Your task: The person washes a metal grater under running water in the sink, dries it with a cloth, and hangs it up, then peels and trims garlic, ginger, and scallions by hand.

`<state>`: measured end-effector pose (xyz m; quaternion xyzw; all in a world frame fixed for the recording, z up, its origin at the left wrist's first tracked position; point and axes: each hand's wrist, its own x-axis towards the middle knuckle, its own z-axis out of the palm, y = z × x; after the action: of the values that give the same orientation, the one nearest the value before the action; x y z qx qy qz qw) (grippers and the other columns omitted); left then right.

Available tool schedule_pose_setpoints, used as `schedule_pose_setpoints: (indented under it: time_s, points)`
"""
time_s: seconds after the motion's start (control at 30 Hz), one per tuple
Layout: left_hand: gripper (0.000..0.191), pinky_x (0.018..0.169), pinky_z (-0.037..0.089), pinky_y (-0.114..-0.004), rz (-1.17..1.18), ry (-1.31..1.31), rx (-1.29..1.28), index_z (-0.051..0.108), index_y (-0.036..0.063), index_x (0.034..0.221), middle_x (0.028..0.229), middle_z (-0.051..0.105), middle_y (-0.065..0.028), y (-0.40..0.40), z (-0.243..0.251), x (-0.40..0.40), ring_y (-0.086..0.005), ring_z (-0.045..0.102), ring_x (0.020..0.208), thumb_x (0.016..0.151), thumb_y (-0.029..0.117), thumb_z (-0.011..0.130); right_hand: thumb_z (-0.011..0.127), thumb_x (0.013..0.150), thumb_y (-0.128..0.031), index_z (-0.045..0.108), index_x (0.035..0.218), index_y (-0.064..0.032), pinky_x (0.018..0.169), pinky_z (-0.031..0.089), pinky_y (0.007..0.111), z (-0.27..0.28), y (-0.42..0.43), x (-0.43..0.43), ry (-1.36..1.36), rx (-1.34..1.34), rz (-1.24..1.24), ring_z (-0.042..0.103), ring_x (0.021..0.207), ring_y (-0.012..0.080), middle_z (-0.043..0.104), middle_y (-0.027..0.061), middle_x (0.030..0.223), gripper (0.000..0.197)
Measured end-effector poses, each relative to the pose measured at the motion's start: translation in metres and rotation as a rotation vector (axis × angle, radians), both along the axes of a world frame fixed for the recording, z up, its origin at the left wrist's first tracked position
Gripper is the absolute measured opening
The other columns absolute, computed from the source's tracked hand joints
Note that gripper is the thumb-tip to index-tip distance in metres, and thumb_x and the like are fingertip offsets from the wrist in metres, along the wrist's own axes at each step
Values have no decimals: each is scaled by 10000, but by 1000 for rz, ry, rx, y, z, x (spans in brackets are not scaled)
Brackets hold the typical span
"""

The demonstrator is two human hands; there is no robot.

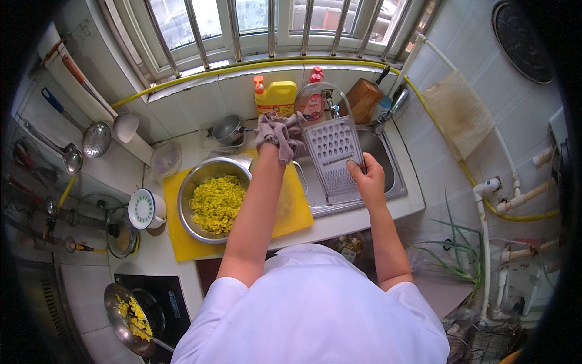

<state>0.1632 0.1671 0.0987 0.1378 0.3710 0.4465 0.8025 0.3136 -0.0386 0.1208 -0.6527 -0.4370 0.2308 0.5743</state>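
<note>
My right hand [370, 179] grips the lower right edge of a flat metal grater [334, 152], thumb on its face. The grater has a wire loop handle at its top and is held tilted over a stainless steel sink [386, 150]. My left hand [269, 146] is wrapped in a mauve cloth [278, 129] just left of the grater; most of its fingers are hidden. Below my left forearm, a steel bowl [185, 214] of chopped yellow-green food [216, 204] sits on a yellow cutting board [291, 214].
Behind the sink stand a yellow jug [278, 96], a red pump bottle [313, 104] and a wooden knife block [363, 98]. An enamel mug [144, 209] is left of the board. Lower left, a wok [120, 318] with yellow food tilts on a black cooktop [175, 291].
</note>
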Motion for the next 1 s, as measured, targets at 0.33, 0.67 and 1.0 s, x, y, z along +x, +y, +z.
schedule_pose_setpoints:
  time_s: [0.33, 0.67, 1.0]
  points:
    - [672, 850, 480, -404, -614, -891, 251, 510, 64, 1165, 1099, 594, -124, -86, 45, 8, -267, 592, 950, 816, 631, 425, 588, 861, -115, 415, 1175, 23, 747, 483, 251, -3, 51, -8, 664, 121, 227, 594, 862, 119, 598, 95, 1005, 384]
    - [259, 739, 449, -250, -284, 212, 771, 502, 27, 1092, 950, 596, -25, -104, -17, 19, -87, 545, 834, 889, 178, 561, 609, 830, -54, 555, 959, -13, 657, 475, 225, -21, 58, -1, 604, 228, -20, 582, 749, 85, 620, 41, 871, 146]
    - [274, 687, 455, -332, 20, 684, 1010, 556, 37, 989, 747, 603, -106, -86, 1, 4, -235, 586, 722, 911, 293, 500, 477, 915, -349, 471, 1159, 4, 822, 498, 364, 4, 48, -8, 937, 323, 301, 598, 938, 220, 588, 122, 1071, 429]
